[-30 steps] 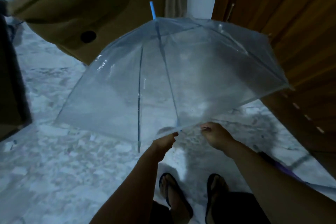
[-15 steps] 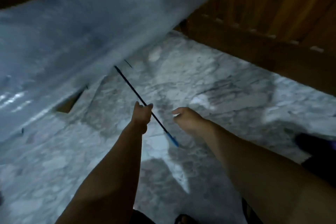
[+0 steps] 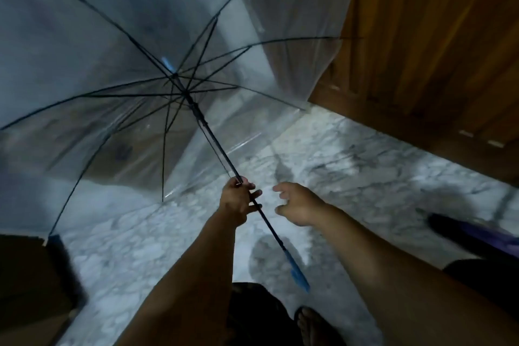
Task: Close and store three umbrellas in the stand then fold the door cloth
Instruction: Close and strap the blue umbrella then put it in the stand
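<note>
Cardboard box (image 3: 31,284) is seen at the lower left edge, blurred, on the marble floor (image 3: 351,154). Transparent umbrella (image 3: 118,45) is held fully open, its clear canopy filling the upper left and centre, with the dark ribs spread out from the hub. Blue tip (image 3: 168,64) is seen through the canopy, pointed up and away from the person. Dark shaft (image 3: 213,137) is run along a diagonal, from the hub at upper left down to the lower right, so the long axis is tilted, with the canopy end raised and far and the handle end low and near. Blue handle (image 3: 297,272) is at the low end of the shaft, hanging above the floor near the person's legs.

Left hand (image 3: 237,202) is wrapped round the shaft about midway between hub and handle, thumb and fingers curled on it. Right hand (image 3: 299,203) is held just beside the shaft, on its right, not touching it, fingers loosely spread and part curled with nothing in them.

Sandalled foot (image 3: 311,323) is seen at the bottom centre. Wooden door (image 3: 435,50) is taken up by the upper right, its lower edge meeting the floor. Second umbrella (image 3: 477,236), dark purple and blurred, is lying on the floor at the right edge, well apart from the clear one.
</note>
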